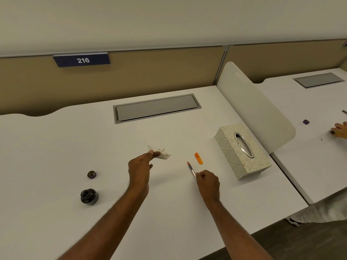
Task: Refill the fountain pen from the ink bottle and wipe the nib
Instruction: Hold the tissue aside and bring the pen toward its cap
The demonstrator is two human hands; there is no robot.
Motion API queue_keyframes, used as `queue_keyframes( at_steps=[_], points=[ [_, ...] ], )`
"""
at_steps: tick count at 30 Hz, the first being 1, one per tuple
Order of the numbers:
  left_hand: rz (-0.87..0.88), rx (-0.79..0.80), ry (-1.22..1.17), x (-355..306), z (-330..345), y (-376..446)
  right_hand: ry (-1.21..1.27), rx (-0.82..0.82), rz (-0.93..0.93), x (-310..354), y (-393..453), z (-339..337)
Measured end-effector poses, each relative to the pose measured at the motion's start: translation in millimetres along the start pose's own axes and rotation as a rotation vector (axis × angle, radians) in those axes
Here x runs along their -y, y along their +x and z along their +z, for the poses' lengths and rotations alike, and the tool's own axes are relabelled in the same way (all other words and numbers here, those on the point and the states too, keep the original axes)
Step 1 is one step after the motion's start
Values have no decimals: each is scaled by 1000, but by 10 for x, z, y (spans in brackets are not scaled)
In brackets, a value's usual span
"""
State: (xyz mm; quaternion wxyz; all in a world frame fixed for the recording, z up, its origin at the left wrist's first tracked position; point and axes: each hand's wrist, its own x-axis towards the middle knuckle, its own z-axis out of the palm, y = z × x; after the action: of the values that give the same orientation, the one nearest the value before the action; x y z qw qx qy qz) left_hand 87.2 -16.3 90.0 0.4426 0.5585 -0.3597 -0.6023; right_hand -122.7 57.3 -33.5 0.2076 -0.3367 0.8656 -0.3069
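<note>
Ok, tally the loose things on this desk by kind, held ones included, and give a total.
Ink bottle: 1
Bottle cap: 1
Pen, in the right hand: 1
Orange pen cap: 1
Tissue, in the left hand: 1
Tissue box: 1
Total: 6

Open-plan office with numbered desk bays

White desk backed by a tan fabric partition bearing a blue number plate reading 216; a grey cable hatch is set into the desktop, a frosted divider separates the neighbouring desk, which has its own hatch.
</note>
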Motion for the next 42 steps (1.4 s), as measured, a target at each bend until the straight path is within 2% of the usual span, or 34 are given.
queue_keyframes(
  at_steps=[38, 42],
  points=[
    [11, -17, -8, -17, 26, -92, -32, 9, -62, -29, 63, -54],
    [12, 24, 0, -38, 26, -118, 41, -16, -89, 145, 53, -124]
  ],
)
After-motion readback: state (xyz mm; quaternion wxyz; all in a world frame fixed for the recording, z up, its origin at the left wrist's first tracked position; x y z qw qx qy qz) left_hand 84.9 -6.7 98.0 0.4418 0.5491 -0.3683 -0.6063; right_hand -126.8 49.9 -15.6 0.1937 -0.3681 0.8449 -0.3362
